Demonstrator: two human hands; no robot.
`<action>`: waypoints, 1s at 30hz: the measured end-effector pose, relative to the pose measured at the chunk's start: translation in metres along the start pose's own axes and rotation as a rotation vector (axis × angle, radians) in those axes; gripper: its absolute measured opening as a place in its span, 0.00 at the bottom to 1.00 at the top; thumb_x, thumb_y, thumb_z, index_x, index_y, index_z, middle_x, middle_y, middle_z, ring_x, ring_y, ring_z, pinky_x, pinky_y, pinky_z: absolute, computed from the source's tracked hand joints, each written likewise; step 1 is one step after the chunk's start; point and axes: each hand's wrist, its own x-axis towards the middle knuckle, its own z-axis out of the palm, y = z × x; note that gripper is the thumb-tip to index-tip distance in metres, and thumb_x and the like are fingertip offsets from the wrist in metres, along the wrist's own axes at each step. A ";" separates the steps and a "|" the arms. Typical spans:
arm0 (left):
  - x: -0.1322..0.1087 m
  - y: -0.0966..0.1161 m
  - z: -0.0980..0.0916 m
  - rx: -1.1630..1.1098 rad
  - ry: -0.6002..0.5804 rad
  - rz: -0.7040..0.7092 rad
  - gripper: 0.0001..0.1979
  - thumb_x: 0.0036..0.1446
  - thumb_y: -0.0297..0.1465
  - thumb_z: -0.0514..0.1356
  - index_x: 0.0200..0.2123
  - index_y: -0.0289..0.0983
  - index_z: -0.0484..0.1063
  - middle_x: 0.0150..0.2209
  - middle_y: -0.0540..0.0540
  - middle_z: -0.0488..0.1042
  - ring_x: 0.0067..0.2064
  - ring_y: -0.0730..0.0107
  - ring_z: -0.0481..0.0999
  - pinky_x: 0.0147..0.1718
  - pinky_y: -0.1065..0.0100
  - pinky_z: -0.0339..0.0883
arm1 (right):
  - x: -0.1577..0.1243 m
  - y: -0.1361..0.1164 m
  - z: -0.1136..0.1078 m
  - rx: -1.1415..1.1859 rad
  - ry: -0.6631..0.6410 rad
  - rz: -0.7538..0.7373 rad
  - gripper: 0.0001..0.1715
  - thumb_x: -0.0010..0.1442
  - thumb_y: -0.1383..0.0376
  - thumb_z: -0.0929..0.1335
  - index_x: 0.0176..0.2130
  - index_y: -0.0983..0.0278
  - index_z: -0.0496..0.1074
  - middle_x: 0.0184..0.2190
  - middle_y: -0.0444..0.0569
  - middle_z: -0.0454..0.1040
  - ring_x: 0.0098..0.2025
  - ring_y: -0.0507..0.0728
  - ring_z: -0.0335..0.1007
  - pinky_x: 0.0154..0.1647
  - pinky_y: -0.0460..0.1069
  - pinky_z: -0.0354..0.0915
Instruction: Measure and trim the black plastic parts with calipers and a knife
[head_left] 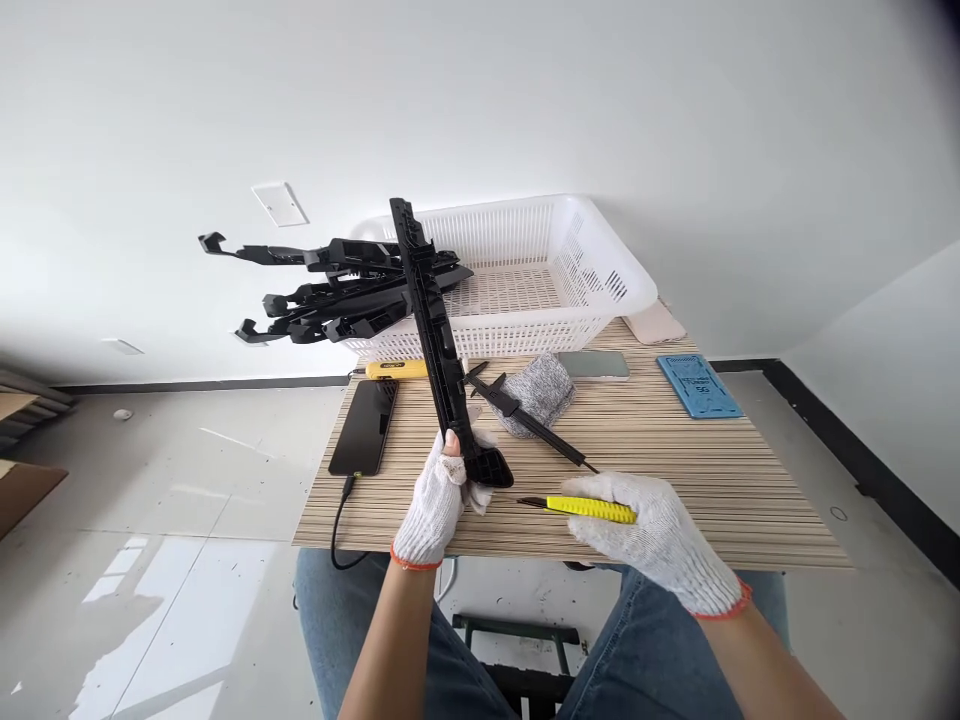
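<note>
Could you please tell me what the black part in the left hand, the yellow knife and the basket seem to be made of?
Black part: probably moulded plastic, mostly matt, given its ribs and even colour. Yellow knife: likely a plastic handle, bright and ridged; the thin dark blade is probably metal. Basket: apparently white plastic, slightly glossy at the rim, with moulded-looking slots.

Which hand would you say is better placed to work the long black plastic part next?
Probably the white-gloved right hand: it holds the yellow-handled tool, tip toward the part, which the white-gloved left hand grips.
</note>
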 end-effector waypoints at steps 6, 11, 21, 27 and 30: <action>-0.005 0.010 0.004 0.029 -0.019 -0.007 0.34 0.55 0.61 0.66 0.49 0.36 0.78 0.32 0.48 0.78 0.19 0.80 0.62 0.14 0.75 0.52 | -0.002 0.006 0.002 0.036 0.231 0.080 0.27 0.56 0.47 0.74 0.47 0.62 0.86 0.35 0.53 0.86 0.28 0.59 0.79 0.25 0.52 0.75; -0.007 0.012 0.007 0.008 0.011 -0.019 0.34 0.55 0.59 0.67 0.51 0.37 0.77 0.31 0.48 0.77 0.19 0.80 0.61 0.14 0.75 0.52 | -0.002 0.009 0.002 0.017 0.192 0.062 0.27 0.53 0.48 0.76 0.46 0.62 0.86 0.37 0.54 0.86 0.34 0.62 0.82 0.33 0.54 0.78; -0.002 0.006 0.004 0.013 -0.015 0.008 0.33 0.57 0.60 0.65 0.50 0.37 0.75 0.26 0.53 0.71 0.18 0.79 0.59 0.12 0.74 0.50 | -0.005 0.008 -0.002 0.049 0.242 0.106 0.27 0.50 0.47 0.77 0.44 0.62 0.87 0.32 0.53 0.85 0.30 0.62 0.81 0.28 0.53 0.78; 0.002 0.001 0.002 -0.022 -0.030 -0.002 0.30 0.57 0.58 0.66 0.44 0.37 0.77 0.22 0.56 0.61 0.18 0.80 0.54 0.13 0.74 0.46 | -0.007 0.012 -0.001 -0.030 0.276 -0.020 0.23 0.48 0.49 0.79 0.41 0.58 0.87 0.41 0.53 0.87 0.43 0.68 0.85 0.50 0.63 0.80; 0.002 0.003 0.003 -0.036 -0.015 -0.029 0.30 0.56 0.58 0.66 0.44 0.37 0.77 0.22 0.56 0.61 0.18 0.81 0.50 0.13 0.74 0.44 | -0.009 0.016 -0.001 0.034 0.323 -0.017 0.24 0.46 0.48 0.80 0.40 0.57 0.87 0.40 0.53 0.87 0.43 0.69 0.85 0.50 0.64 0.81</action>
